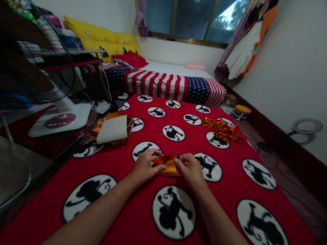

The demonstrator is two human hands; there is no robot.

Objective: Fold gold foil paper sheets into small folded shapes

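Observation:
A small folded piece of shiny orange-gold foil paper (167, 165) is between my two hands, low over the red cloth with monkey prints (176, 144). My left hand (146, 165) grips its left end, thumb along the near side. My right hand (190, 168) pinches its right end with thumb and fingers. Further left lies a stack of orange and gold sheets (112, 116) with a pale sheet (112, 129) on top. Several folded shiny orange pieces (221, 129) are heaped at the right on the cloth.
A fan (61, 115) stands at the left beside a cluttered desk (74, 52). Beyond the red cloth is a bed with a flag-patterned cover (158, 83). A small yellow-topped stool (242, 109) and a ring-shaped object (306, 126) are at the right.

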